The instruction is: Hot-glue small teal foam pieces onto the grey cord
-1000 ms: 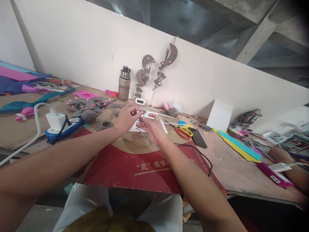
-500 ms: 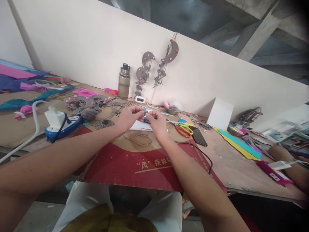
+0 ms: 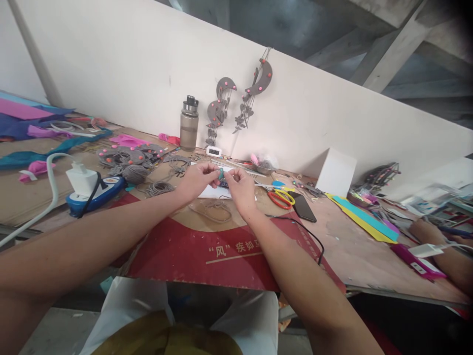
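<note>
A small teal piece, too small to name for sure, sits between the fingertips of both hands. My left hand pinches it from the left, and my right hand has its thumb and fingers closed at its right side. Beneath the hands lies a white sheet, with something dark blue on it partly hidden by the fingers. A loop of thin grey cord rests on the cardboard just in front. Scissors with red and yellow handles lie right of my right hand.
A black phone is beside the scissors. A water bottle stands by the white wall, where grey moon-shaped hangings hang. On the left are a blue power strip and grey yarn. Another person's arm rests at far right.
The hands stay together at the same spot, and slightly more of the teal piece shows between the fingertips. The whole view has shifted slightly.
</note>
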A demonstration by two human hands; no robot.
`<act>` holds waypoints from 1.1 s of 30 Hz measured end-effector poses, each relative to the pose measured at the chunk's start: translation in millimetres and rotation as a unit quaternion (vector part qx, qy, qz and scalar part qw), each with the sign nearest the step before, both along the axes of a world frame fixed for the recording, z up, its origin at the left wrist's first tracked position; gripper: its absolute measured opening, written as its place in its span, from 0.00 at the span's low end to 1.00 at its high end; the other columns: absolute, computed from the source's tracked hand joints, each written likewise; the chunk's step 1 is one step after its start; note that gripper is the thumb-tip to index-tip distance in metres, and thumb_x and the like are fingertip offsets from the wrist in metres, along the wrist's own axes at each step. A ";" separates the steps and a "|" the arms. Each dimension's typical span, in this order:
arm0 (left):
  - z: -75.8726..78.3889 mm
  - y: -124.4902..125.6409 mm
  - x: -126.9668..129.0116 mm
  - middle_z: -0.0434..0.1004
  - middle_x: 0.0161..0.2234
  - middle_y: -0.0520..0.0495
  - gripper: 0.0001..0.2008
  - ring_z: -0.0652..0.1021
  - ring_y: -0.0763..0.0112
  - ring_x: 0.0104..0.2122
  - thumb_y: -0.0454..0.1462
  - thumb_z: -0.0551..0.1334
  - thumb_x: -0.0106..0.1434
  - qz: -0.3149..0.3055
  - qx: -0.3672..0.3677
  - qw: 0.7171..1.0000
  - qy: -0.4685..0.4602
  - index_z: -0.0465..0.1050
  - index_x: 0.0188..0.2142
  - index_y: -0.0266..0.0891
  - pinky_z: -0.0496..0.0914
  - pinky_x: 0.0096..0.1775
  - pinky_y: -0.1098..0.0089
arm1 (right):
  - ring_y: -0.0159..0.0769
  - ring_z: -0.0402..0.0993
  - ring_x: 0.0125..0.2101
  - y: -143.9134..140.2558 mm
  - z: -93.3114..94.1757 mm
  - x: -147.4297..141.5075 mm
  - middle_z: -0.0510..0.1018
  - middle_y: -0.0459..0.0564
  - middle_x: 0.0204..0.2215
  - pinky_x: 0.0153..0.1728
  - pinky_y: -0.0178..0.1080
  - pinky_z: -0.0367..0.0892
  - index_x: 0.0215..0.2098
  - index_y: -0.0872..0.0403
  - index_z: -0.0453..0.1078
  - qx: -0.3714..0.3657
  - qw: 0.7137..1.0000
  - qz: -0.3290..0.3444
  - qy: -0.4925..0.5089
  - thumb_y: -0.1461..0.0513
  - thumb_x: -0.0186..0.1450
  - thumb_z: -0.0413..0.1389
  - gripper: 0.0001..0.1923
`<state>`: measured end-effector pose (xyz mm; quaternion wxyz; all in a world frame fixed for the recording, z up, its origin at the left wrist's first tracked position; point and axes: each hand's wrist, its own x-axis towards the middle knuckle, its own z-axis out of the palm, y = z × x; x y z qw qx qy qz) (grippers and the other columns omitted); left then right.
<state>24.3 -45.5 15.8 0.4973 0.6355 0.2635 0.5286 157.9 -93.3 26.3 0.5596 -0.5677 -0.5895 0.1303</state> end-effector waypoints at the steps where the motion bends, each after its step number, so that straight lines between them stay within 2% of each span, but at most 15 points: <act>1: 1.2 -1.4 -0.2 0.74 0.22 0.50 0.08 0.72 0.77 0.21 0.38 0.64 0.55 -0.002 -0.003 1.000 0.002 0.71 0.31 0.34 0.70 0.27 0.72 | 0.30 0.59 0.24 -0.6 0.2 0.0 0.65 0.41 0.20 0.25 0.33 0.55 0.29 0.53 0.67 -0.001 1.000 -0.004 -0.010 0.54 0.59 0.53 0.10; 12: 8.6 -8.2 -0.9 0.73 0.21 0.50 0.07 0.72 0.77 0.21 0.38 0.64 0.55 -0.002 -0.015 1.000 0.012 0.72 0.30 0.34 0.69 0.27 0.72 | 0.31 0.59 0.26 -10.4 3.1 -0.3 0.67 0.43 0.24 0.29 0.35 0.53 0.28 0.52 0.66 0.046 0.990 -0.034 -0.127 0.55 0.62 0.51 0.10; 27: 4.8 -6.5 -3.7 0.72 0.21 0.50 0.07 0.70 0.77 0.20 0.38 0.64 0.54 -0.036 -0.002 0.999 0.039 0.72 0.30 0.35 0.67 0.25 0.73 | 0.32 0.60 0.27 -9.9 4.0 2.9 0.68 0.44 0.24 0.30 0.35 0.54 0.26 0.52 0.65 0.054 0.980 -0.082 -0.175 0.56 0.62 0.52 0.10; 30: 3.3 -3.9 -5.0 0.71 0.20 0.51 0.07 0.69 0.77 0.19 0.38 0.63 0.55 -0.056 -0.009 0.998 0.041 0.72 0.30 0.36 0.66 0.24 0.73 | 0.32 0.61 0.27 -11.1 3.0 3.4 0.67 0.43 0.24 0.31 0.35 0.54 0.31 0.52 0.67 0.055 0.979 -0.079 -0.178 0.56 0.61 0.53 0.08; 33: 1.4 -1.1 -5.0 0.70 0.19 0.51 0.06 0.69 0.78 0.18 0.38 0.63 0.54 -0.060 -0.024 0.997 0.038 0.72 0.29 0.36 0.65 0.22 0.73 | 0.34 0.62 0.27 -11.2 1.4 4.9 0.68 0.44 0.25 0.32 0.36 0.55 0.39 0.52 0.69 0.059 0.981 -0.058 -0.175 0.56 0.62 0.53 0.11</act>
